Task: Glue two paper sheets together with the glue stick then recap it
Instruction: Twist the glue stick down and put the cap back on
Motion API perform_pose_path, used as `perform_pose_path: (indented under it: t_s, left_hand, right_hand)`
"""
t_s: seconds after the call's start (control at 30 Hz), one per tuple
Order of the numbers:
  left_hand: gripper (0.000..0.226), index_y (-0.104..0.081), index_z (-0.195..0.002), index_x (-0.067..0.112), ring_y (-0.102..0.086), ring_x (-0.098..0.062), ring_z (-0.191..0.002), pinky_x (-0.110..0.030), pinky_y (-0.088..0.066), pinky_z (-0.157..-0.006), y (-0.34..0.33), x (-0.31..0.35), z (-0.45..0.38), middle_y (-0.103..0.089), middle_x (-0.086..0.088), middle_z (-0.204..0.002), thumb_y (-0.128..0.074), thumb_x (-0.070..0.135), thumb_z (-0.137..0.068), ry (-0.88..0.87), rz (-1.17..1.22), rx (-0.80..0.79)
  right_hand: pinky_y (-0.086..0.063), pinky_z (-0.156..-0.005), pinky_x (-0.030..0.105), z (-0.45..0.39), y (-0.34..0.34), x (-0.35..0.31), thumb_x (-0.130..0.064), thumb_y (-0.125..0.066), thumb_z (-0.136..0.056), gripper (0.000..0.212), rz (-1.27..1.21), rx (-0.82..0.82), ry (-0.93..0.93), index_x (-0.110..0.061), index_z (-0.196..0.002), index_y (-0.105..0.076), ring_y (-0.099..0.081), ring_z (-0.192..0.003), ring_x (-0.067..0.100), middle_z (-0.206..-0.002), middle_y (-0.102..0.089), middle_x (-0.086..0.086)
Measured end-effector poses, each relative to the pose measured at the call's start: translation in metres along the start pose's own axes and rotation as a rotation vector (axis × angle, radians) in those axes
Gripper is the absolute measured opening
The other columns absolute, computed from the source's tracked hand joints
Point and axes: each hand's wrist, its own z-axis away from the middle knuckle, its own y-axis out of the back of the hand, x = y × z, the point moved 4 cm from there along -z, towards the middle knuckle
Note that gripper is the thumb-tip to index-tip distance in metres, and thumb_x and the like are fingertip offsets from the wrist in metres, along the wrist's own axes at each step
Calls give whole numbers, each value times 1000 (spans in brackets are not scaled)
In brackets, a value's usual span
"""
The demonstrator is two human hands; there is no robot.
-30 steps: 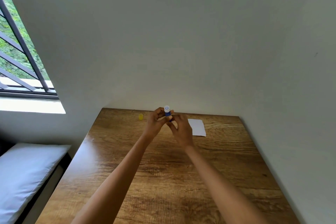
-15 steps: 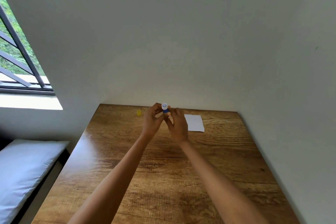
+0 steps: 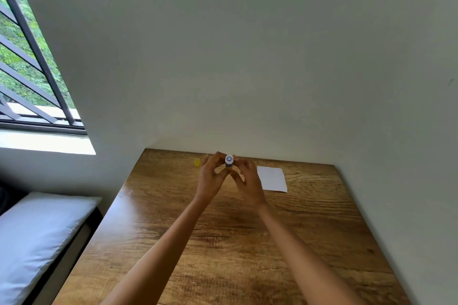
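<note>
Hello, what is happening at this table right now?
A person holds a small blue glue stick between both hands, left hand and right hand, above the wooden table. Its yellow cap is off, standing on the table to the left. White paper lies to the right.

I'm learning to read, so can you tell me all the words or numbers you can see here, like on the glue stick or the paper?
No words or numbers can be read here.
Glue stick: held by the left hand and right hand; any label is hidden or too small.
Paper: looks blank white.
Yellow cap: too small, no print visible.
Table and wall: no writing.
</note>
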Motion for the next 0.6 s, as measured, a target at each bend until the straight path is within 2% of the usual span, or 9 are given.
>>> perform_pose_path:
  t_s: [0.07, 0.23, 0.3, 0.4, 0.5, 0.6]
  left_hand:
    - [24, -60, -92, 19, -62, -17, -91, -8, -46, -76, 2, -4, 3, -63, 4, -89, -67, 1, -79, 43, 46, 34]
    - [22, -59, -97, 16, -64, -6, -89, -7, -46, -75, 15, -21, 9, -66, -2, -95, -66, 3, -81, 121, 84, 30]
    - [21, -59, -98, 14, -64, -9, -92, -10, -48, -77, 20, -26, 9, -67, -4, -97, -66, 4, -82, 148, 74, 30]
    - [22, -61, -100, 12, -64, -16, -95, -18, -51, -80, 23, -28, 11, -67, -8, -99, -66, 2, -81, 189, 80, 104]
    - [18, -62, -96, 10, -61, -23, -92, -32, -51, -79, 26, -28, 14, -67, -6, -92, -66, 2, -80, 209, 47, 212]
    - [18, -62, -97, 8, -62, -21, -88, -34, -52, -76, 38, -39, 19, -67, -5, -91, -65, 1, -81, 263, 48, 260]
  right_hand:
    - [-49, -92, 34, -2, -4, -2, -16, -56, -91, 29, 4, 0, 2, -18, -119, -57, -47, -112, 16, -116, -52, -2]
    - [-39, -96, 23, -5, -21, -6, -16, -55, -91, 33, 93, -155, 66, -14, -124, -55, -46, -115, 19, -123, -54, 8]
    - [-41, -93, 25, -6, -28, -9, -16, -56, -91, 32, 88, -138, 53, -13, -122, -57, -47, -112, 19, -119, -56, 9]
    - [-47, -81, 28, -5, -40, -17, -13, -61, -86, 25, 130, 37, 68, -9, -111, -62, -55, -101, 22, -107, -63, 9]
    - [-49, -73, 31, -5, -54, -26, -10, -65, -81, 18, 154, 176, 18, -9, -98, -65, -56, -91, 23, -96, -65, 7]
    - [-42, -67, 19, -8, -70, -26, -11, -67, -79, 15, 151, 109, -6, -11, -94, -65, -57, -86, 19, -94, -64, 4]
